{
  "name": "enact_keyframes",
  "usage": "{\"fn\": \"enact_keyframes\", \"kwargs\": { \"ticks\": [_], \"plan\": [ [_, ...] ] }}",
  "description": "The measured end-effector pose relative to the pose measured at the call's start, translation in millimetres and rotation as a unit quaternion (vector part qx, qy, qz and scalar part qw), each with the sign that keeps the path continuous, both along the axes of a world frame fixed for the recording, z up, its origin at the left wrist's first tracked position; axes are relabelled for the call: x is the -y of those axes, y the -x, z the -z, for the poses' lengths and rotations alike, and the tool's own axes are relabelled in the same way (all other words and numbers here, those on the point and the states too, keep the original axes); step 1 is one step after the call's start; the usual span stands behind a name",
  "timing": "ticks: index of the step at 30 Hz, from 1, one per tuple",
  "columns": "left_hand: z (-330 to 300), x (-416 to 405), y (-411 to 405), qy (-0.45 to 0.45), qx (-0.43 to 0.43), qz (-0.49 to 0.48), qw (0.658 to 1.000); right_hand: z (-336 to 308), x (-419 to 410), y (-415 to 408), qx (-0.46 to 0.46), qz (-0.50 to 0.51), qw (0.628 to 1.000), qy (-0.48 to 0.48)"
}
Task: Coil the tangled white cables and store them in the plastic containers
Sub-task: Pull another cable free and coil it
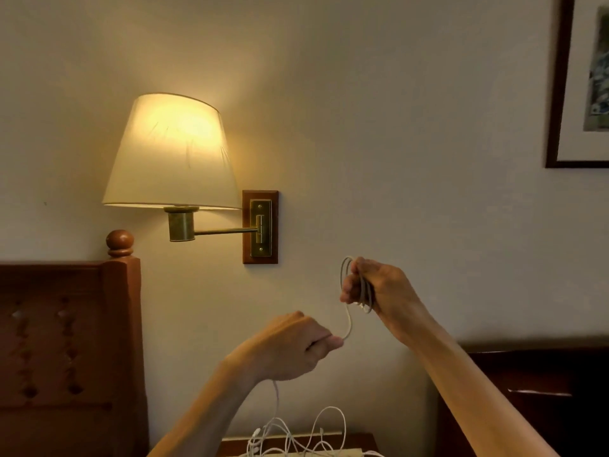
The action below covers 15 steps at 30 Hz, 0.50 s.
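In the lower centre of the frame, the right hand [372, 288] is gripping a small coil of thin white cable [357, 285] with curled fingers. The left hand [296, 344], lower and to the left, is pinching the same cable. The loose tangled white cables [296, 437] are lying on the wooden surface [359, 440] at the bottom edge, under a lit wall lamp with a cream shade [171, 153].

— State of the thin white cable [348, 319]?

— Partly coiled. Several narrow loops [362, 285] stand upright in my right hand [379, 288], fingers curled round them. One strand drops from the loops in a soft S to my left hand [296, 344], pinched at the fingertips.

— The remainder?

— It hangs below my left wrist into a loose tangle of white cables [296, 437] at the bottom edge.
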<state>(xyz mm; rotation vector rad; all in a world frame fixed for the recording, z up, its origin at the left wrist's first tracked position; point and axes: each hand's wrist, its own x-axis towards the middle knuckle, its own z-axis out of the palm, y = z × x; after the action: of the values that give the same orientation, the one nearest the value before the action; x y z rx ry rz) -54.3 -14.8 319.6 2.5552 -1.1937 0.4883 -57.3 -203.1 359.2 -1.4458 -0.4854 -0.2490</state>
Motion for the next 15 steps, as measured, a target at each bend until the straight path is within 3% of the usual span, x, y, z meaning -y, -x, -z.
{"fn": "enact_keyframes", "kwargs": {
  "ticks": [2, 7, 11, 15],
  "plan": [
    [-11.6, 4.6, 9.6, -0.003, 0.029, 0.023, 0.999, 7.0, -9.1, 0.0, 0.030, 0.023, 0.998, 0.052],
    [-15.8, 0.0, 7.9, 0.086, 0.163, 0.055, 0.981, 22.0, -17.5, -1.2, 0.056, 0.066, 0.982, 0.169],
    [-10.7, -6.3, -6.5, 0.146, 0.234, 0.009, 0.961, 25.1, -17.6, 2.9, 0.025, 0.040, 0.980, 0.196],
    [0.4, -9.8, -21.3, 0.198, 0.239, 0.000, 0.951, 29.9, -15.9, 6.6, -0.049, -0.040, 0.984, 0.165]
  ]
}}
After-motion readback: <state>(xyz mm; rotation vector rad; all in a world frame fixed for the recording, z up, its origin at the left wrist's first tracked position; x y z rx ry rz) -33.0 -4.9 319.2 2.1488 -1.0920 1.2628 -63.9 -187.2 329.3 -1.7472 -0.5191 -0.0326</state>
